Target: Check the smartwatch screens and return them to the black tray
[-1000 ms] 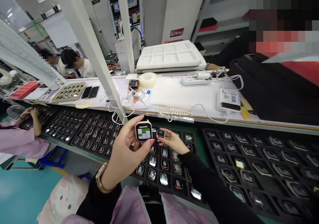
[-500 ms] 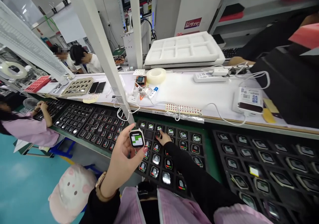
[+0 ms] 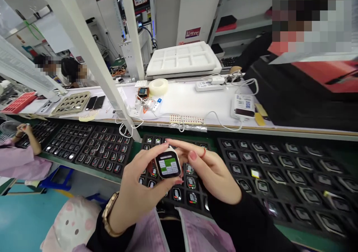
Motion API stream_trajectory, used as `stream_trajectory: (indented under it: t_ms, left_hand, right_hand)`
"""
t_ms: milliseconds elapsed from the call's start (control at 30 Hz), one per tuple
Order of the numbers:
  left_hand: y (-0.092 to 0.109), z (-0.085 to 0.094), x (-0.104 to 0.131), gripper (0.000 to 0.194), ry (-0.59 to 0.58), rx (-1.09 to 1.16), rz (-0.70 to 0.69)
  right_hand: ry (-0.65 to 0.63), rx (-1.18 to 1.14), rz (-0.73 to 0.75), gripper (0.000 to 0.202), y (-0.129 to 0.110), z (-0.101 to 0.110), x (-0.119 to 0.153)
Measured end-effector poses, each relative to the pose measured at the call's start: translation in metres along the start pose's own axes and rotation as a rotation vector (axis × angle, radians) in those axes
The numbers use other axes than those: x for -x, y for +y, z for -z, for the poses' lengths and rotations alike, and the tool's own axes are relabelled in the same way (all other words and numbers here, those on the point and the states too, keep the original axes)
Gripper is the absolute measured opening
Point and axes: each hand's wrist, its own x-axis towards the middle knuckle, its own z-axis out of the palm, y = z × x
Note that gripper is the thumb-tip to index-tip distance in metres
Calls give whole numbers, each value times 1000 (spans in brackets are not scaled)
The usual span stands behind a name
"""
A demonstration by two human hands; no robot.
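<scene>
Left hand [image 3: 140, 192] grip clenched on watch module [image 3: 167, 165] by its edges; right hand [image 3: 208, 170] fingers touched far side, hold unclear; judged light, rigid, glass face fragile, slippery; tray [image 3: 192, 201] beneath.

Left hand [image 3: 137, 192] raised palm-up, thumb and fingers curling into a pinch, wrist bent back, gold band at wrist, dark sleeve below. Right hand [image 3: 212, 171] lying just beside it on the right, fingers extending leftward, fingertips [image 3: 192, 155] meeting left fingertips, forearm in dark sleeve.
</scene>
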Motion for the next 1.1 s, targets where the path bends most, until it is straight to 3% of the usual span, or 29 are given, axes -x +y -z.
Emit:
stream_trajectory:
  t_ms: [67,133,333,633,900,1100]
  left_hand:
    - [5,-4,-3,55,-39,22,-59]
    - [9,-6,-6,55,-74,43,-86]
    - [11,-11,-8,59,-141,55,-135]
    - [10,-16,-6,60,-103,102,-101]
    - [10,-19,-7,49,-156,-54,-150]
    - [5,-17,-5,56,-123,-5,-106]
  right_hand:
    - [57,79,61,39,-22,-4,11]
    - [113,134,88,36,-28,-6,18]
    - [189,168,76,34,-27,-4,29]
    - [217,165,86,27,-30,-4,29]
    - [281,216,32,27,-35,-11,19]
    - [242,124,22,33,-31,-9,20]
